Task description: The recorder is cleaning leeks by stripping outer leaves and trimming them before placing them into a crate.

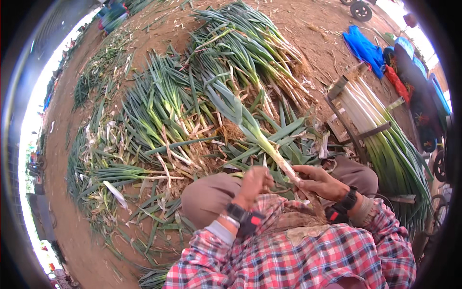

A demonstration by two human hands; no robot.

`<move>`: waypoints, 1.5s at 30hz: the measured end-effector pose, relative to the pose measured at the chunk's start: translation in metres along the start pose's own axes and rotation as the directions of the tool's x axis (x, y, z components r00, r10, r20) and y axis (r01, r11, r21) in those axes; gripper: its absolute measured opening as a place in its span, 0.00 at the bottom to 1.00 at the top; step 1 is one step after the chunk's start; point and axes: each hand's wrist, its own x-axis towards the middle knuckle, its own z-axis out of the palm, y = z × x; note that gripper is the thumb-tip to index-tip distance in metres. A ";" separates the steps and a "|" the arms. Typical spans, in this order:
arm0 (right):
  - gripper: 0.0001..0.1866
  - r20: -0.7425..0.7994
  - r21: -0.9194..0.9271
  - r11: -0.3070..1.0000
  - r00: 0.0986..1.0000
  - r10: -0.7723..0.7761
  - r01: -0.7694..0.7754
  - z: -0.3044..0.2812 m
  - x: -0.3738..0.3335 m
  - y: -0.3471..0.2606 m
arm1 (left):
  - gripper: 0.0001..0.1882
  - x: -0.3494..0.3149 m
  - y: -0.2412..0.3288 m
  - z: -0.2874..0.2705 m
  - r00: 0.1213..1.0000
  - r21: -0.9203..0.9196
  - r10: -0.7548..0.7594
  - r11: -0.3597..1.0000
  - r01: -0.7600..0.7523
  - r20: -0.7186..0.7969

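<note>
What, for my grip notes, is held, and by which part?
The right hand holds a leek by its pale lower stalk; the left hand is too blurred to tell.

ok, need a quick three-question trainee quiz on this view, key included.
1. Which hand holds the leek?
2. True or false: the rack stands on the person's right.
3. The leek's root end points toward: a) the rack, b) the shirt, c) the piles.

Key:
1. Right hand.
2. True.
3. b.
</note>
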 end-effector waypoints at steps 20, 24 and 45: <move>0.25 -0.263 -0.505 0.856 0.924 -0.279 0.115 -0.046 0.121 -0.109 | 0.19 0.073 0.207 -0.149 0.836 0.323 0.437 0.885 -0.335 -0.331; 0.19 -0.344 -0.664 0.726 0.787 -0.512 0.182 -0.125 0.207 -0.074 | 0.18 0.148 0.155 -0.262 0.785 0.266 0.233 0.960 -0.091 -0.574; 0.14 -0.364 -0.313 0.949 0.929 -0.071 -0.050 -0.112 0.239 0.028 | 0.11 0.204 0.034 -0.301 0.860 0.215 -0.153 0.933 0.288 -0.488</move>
